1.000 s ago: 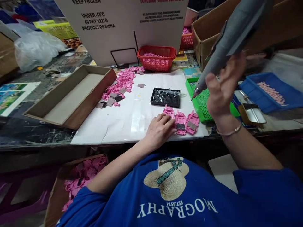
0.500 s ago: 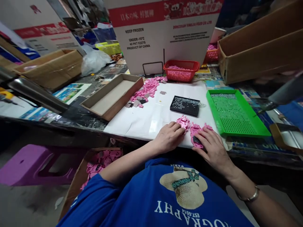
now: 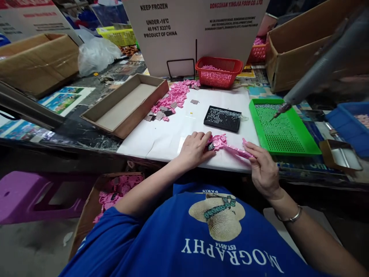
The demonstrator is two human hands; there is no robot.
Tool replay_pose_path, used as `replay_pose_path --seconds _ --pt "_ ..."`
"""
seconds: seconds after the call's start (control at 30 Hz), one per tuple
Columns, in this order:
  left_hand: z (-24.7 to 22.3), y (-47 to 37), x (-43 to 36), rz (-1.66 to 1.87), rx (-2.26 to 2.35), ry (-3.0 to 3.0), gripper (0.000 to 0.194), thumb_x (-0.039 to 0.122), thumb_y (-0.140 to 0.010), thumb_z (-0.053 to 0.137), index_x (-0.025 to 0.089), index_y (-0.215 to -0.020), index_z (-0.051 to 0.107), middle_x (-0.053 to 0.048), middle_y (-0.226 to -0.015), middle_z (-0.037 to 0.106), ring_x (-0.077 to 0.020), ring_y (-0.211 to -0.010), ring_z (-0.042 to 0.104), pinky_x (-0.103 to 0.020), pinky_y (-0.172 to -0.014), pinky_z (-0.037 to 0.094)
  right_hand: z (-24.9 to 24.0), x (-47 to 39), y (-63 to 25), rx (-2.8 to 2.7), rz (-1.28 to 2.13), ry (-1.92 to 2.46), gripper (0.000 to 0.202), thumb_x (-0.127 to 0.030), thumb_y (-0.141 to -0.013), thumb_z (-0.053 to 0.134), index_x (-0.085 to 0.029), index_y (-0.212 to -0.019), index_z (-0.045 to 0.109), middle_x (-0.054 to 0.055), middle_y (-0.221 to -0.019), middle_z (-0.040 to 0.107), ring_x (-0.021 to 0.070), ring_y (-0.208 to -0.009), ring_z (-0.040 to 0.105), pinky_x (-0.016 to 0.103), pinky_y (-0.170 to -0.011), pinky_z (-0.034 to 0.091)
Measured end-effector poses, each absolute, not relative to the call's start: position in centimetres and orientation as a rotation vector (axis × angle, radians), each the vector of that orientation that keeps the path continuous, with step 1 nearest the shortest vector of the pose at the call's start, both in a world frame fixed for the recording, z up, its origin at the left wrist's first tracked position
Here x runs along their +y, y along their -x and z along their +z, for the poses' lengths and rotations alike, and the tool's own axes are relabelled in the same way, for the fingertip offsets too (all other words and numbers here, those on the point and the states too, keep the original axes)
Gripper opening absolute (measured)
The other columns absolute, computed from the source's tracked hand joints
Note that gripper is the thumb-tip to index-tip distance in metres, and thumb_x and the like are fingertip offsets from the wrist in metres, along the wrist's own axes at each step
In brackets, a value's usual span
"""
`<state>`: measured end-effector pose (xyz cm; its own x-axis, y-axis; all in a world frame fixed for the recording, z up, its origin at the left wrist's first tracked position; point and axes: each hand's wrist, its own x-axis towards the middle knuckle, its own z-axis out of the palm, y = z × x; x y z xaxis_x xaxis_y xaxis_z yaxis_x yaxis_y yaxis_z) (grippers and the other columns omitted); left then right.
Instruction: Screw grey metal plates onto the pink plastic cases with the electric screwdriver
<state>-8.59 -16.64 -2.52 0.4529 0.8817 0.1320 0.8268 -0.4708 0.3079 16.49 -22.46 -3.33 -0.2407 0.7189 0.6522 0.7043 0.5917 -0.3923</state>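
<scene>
Cluttered surface (image 3: 77,138), white sheet (image 3: 161,144) on it; landmark: black tray (image 3: 221,127) of small metal bits. Left hand (image 3: 193,149): fingers on a flat pink part (image 3: 220,141), just nearside of the black tray; I can't tell whether they grip or rest. Right hand (image 3: 265,169): fingers pinch a tilted pink part (image 3: 238,151), nearside right of that tray. I judge the edge pinch weak: a slip could drop the part. A push farside might jolt the black tray, scattering bits. To its right, a grey driver (image 3: 319,65) slants down; a raised wrist could knock it.
</scene>
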Motion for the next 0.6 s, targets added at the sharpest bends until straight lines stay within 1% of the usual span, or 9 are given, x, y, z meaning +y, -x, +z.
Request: replay_pose_path --seconds 0.07,0.13,0.23,0.3,0.37,0.43,0.53,0.6 --pt "-2.3 8.6 -16.5 0.384 1.495 -2.516 0.059 0.039 -0.092 0.063 0.012 -0.141 0.046 -0.015 -0.117 0.066 -0.0303 -0.108 0.059 -0.044 -0.095 0.051 -3.0 -22.2 -16.2 -1.883 0.054 1.164 0.028 -0.015 -0.098 0.049 -0.019 -0.12 0.066 0.013 -0.124 0.069 0.0226 -0.118 0.066 0.043 -0.102 0.055" --pt "-2.5 9.0 -16.5 0.478 1.483 -2.503 0.052 0.035 -0.093 0.059 0.01 -0.138 0.049 -0.015 -0.115 0.067 -0.0286 -0.106 0.061 -0.041 -0.095 0.051 -2.6 -21.9 -15.7 -1.773 0.097 1.183 0.025 -0.019 -0.1 0.048 -0.019 -0.115 0.067 0.012 -0.12 0.071 0.022 -0.115 0.067 0.043 -0.101 0.055" --pt "-3.0 9.7 -16.4 0.633 1.477 -2.451 0.041 0.027 -0.096 0.05 0.012 -0.134 0.051 -0.014 -0.114 0.069 -0.0256 -0.102 0.064 -0.038 -0.093 0.052 -2.3 -21.2 -14.6 -1.636 0.148 1.163 0.024 -0.024 -0.101 0.046 -0.019 -0.113 0.067 0.011 -0.118 0.071 0.0217 -0.114 0.067 0.043 -0.1 0.054" --pt "-3.2 10.0 -16.2 0.625 1.487 -2.443 0.041 0.023 -0.095 0.048 0.013 -0.134 0.051 -0.014 -0.112 0.071 -0.0259 -0.1 0.066 -0.039 -0.09 0.052 -2.2 -20.6 -13.7 -1.625 0.135 1.122 0.024 -0.025 -0.101 0.046 -0.019 -0.113 0.067 0.01 -0.119 0.071 0.0215 -0.114 0.067 0.044 -0.101 0.053" --pt "-3.1 10.2 -15.9 0.593 1.484 -2.419 0.039 0.023 -0.094 0.048 0.012 -0.131 0.054 -0.015 -0.107 0.071 -0.0271 -0.097 0.067 -0.039 -0.086 0.052 -2.1 -20.1 -12.8 -1.644 0.115 1.087 0.024 -0.026 -0.102 0.046 -0.019 -0.113 0.067 0.01 -0.12 0.071 0.0217 -0.115 0.067 0.045 -0.101 0.053" --pt "-2.8 10.3 -15.7 0.672 1.463 -2.277 0.034 0.026 -0.095 0.048 0.014 -0.125 0.058 -0.013 -0.1 0.072 -0.0257 -0.091 0.068 -0.037 -0.083 0.051 -1.9 -19.7 -12.0 -1.649 0.109 1.066 0.026 -0.027 -0.102 0.045 -0.019 -0.113 0.067 0.01 -0.121 0.071 0.0224 -0.115 0.067 0.046 -0.101 0.053" --pt "-2.6 10.7 -16.2 0.91 1.266 -1.731 0.031 0.031 -0.092 0.055 0.016 -0.118 0.06 -0.008 -0.092 0.072 -0.0211 -0.082 0.068 -0.033 -0.077 0.051 -1.3 -19.1 -11.0 -1.639 0.034 1.038 0.028 -0.027 -0.103 0.044 -0.02 -0.118 0.066 0.01 -0.123 0.07 0.0237 -0.118 0.066 0.048 -0.103 0.053" --pt "-2.7 10.9 -17.0 0.993 1.017 -1.236 0.037 0.038 -0.088 0.064 0.018 -0.118 0.058 -0.006 -0.093 0.073 -0.0198 -0.078 0.069 -0.032 -0.075 0.053 -0.9 -18.8 -10.3 -1.696 -0.073 0.996 0.03 -0.023 -0.102 0.045 -0.021 -0.125 0.063 0.011 -0.129 0.067 0.0246 -0.123 0.064 0.048 -0.105 0.053"
